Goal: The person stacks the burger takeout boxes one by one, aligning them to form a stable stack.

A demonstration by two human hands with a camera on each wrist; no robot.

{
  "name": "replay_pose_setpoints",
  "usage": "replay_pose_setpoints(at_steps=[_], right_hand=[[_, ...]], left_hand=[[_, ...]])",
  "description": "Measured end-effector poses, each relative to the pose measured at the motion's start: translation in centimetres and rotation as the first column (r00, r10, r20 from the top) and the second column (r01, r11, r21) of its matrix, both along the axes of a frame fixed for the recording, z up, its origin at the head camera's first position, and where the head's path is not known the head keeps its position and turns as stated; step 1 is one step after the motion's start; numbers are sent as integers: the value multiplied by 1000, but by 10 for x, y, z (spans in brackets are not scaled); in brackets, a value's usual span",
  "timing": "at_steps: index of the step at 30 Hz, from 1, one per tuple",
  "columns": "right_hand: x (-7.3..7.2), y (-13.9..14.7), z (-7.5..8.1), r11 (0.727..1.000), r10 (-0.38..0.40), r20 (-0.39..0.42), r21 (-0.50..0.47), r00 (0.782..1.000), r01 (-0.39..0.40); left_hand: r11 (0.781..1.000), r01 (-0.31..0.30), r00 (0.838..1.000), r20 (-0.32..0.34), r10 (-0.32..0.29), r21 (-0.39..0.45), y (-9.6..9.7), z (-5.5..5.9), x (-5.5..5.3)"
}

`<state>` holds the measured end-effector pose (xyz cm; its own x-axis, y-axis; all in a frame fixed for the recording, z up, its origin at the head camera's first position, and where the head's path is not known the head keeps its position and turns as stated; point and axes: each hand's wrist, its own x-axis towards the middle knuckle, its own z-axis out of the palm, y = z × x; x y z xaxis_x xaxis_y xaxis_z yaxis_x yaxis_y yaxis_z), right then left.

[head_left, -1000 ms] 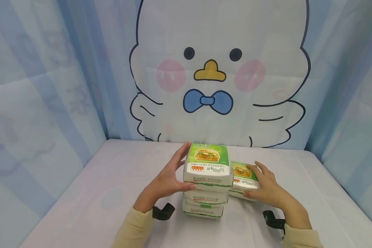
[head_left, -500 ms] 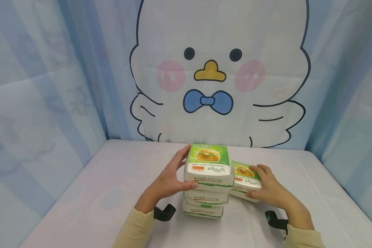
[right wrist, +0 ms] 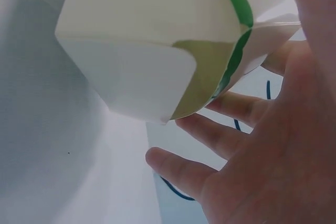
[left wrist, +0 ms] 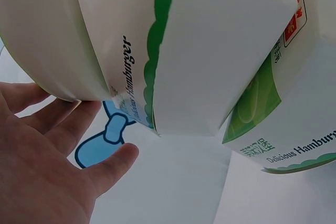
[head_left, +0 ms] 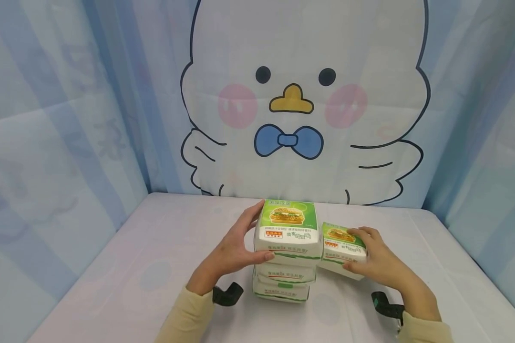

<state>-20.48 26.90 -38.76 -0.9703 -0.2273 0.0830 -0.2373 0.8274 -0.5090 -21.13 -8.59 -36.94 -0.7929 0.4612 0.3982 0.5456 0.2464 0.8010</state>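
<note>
Three white-and-green paper hamburger boxes stand in a stack, the top box (head_left: 287, 224) jutting forward over the middle box (head_left: 285, 273) and bottom box (head_left: 281, 290). My left hand (head_left: 227, 252) holds the top box from its left side, thumb across the front and fingers toward the back. To the right of the stack, my right hand (head_left: 382, 262) grips a separate hamburger box (head_left: 342, 255) by its right side, its burger picture facing up. That box is slightly turned, its left edge close beside the stack. In the right wrist view the held box (right wrist: 136, 14) shows its plain white underside.
The boxes stand on a table covered with a pale cloth (head_left: 124, 276). Behind it hangs a curtain (head_left: 287, 176) printed with a white cartoon bird and a blue bow tie. Blue-and-white curtains (head_left: 47, 143) close in both sides. A black camera mount (head_left: 227, 294) sits at the left wrist.
My right hand and its hamburger box have shifted a little to the right. My left hand and the stack have stayed in nearly the same place.
</note>
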Motion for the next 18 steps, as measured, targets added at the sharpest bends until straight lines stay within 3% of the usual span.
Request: replay_pose_setpoints(at_steps=[18], right_hand=[[6,2,17,998,-33,-91,-50,995,29]], left_hand=[[1000,-22,1000,2,23,-19,0,4,3]])
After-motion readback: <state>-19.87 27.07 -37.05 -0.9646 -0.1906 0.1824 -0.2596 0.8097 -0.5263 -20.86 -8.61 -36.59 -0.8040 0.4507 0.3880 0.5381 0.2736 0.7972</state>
